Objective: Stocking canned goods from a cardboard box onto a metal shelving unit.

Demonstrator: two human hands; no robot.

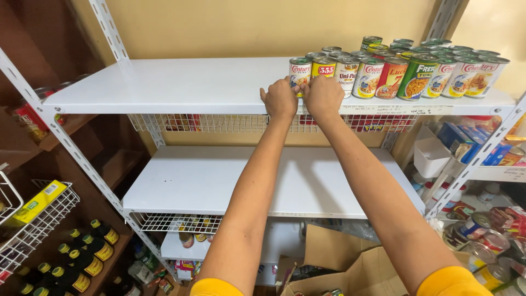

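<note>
Both my arms reach up to the front edge of the top white shelf [181, 85]. My left hand [279, 100] and my right hand [322, 96] rest side by side on that edge, fingers curled over it, right in front of the leftmost cans. A small can [299, 72] stands just behind my hands, with a yellow-labelled can [324, 67] beside it. A block of several cans [416, 68] fills the right end of the shelf. Whether my fingers grip a can is hidden by the backs of my hands.
A second white shelf [219, 181] lies below, with wire baskets [175, 222] under each shelf. Dark bottles with yellow caps [87, 257] stand at lower left, open cardboard boxes [350, 263] at the bottom, more cans and packets [487, 230] on the right rack.
</note>
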